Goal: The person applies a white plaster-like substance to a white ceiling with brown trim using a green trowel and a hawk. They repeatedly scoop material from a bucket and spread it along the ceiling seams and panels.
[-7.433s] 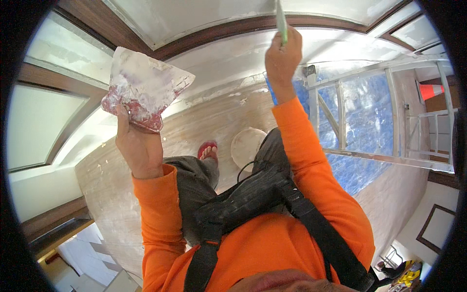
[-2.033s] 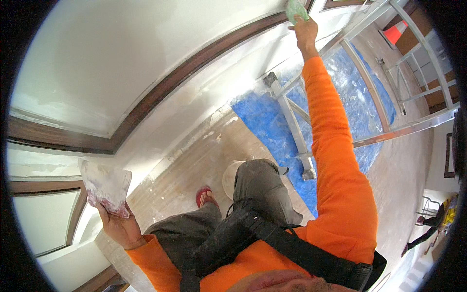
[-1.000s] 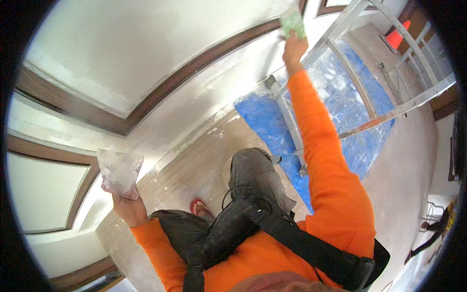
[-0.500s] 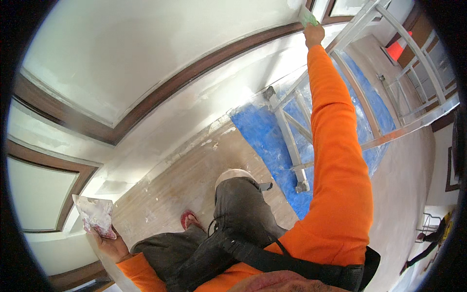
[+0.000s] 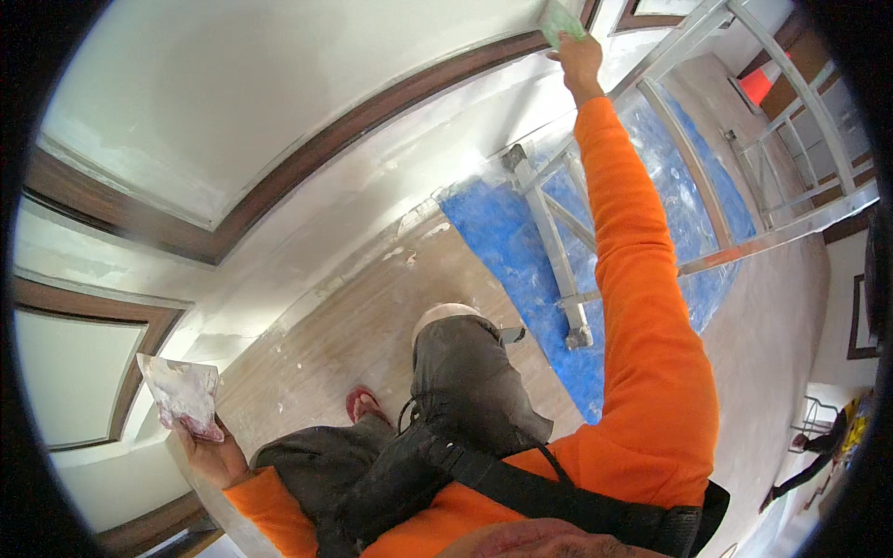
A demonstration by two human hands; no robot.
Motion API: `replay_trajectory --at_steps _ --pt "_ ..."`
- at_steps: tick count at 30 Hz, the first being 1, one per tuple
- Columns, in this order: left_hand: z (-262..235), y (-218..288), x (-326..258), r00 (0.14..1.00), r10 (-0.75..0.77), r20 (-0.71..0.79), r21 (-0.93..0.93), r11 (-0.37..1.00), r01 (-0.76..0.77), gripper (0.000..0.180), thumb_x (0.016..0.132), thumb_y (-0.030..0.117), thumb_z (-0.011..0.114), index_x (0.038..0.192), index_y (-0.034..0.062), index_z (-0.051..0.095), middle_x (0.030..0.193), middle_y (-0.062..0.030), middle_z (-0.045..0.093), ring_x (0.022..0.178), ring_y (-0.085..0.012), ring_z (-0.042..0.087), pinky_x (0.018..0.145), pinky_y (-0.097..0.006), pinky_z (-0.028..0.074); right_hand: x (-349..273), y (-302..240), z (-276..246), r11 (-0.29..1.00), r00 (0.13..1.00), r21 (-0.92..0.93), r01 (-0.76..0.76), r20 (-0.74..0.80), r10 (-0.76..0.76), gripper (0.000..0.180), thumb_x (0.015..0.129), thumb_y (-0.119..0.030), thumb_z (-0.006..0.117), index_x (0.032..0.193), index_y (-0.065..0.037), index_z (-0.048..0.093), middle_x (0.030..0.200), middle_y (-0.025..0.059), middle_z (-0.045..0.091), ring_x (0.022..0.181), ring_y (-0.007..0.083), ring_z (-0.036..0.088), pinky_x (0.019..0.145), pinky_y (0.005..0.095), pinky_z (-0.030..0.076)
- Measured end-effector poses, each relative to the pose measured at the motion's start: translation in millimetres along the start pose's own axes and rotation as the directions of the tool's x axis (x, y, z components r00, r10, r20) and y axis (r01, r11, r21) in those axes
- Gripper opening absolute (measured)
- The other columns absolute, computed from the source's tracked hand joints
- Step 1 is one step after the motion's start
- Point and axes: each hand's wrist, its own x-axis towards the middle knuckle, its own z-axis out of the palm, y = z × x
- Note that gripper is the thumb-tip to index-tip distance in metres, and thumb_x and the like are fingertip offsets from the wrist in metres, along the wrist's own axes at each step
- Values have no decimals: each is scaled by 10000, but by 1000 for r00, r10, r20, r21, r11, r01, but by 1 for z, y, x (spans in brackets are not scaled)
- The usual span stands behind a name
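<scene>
My right hand [image 5: 580,65], at the end of a stretched orange-sleeved arm, grips a thin pale-green flat scraper [image 5: 561,22]. The scraper lies against the white wall panel [image 5: 279,102], just above the dark brown wood moulding [image 5: 381,121]. Low on the left, my left hand [image 5: 216,458] holds a flat, whitish putty board [image 5: 179,389] by its lower edge. White paste and reddish stains are smeared over the board. The fingers behind it are partly hidden.
A metal scaffold frame [image 5: 549,246] stands on a blue sheet [image 5: 493,246], right of my legs. A smaller framed panel [image 5: 79,372] is at the left. Farther off are an orange cone [image 5: 755,87] and another person [image 5: 819,456] at the right.
My right hand has moved left along the moulding with the scraper, which now shows more of its face. My left hand and the board have hardly moved.
</scene>
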Motion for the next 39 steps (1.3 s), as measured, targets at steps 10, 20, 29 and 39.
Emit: replay_trajectory --at_steps 10,20,29,39 --pt "6 -22 16 992 32 124 216 975 -59 470 1032 226 436 1441 2 383 1460 -147 443 1324 -276 442 1132 -425 336 -116 -39 92 876 964 -443 192 -84 -253 235 869 -141 608 943 80 640 670 212 661 594 334 685 609 420 530" --pt "8 -15 4 972 -64 228 -107 990 90 459 1031 208 453 1430 -7 386 1421 -150 480 1254 -248 504 1038 -375 433 -258 -119 160 971 982 -161 179 91 -166 257 858 -42 578 1101 40 602 955 255 621 921 425 598 818 474 469" --pt "16 -19 -12 971 -56 233 -69 995 74 452 1022 175 465 1449 63 372 1465 -112 438 1316 -283 455 1068 -418 408 -341 -144 230 972 969 -56 230 104 -223 328 851 -46 608 1161 43 552 991 213 589 964 390 575 855 466 452" --pt "96 -76 4 913 -154 377 -94 975 203 461 990 237 525 1398 58 403 1331 -95 542 1197 -252 560 968 -406 499 -375 -165 197 717 865 545 -433 475 162 301 923 -117 603 1169 55 570 1088 146 653 846 213 685 652 318 617"
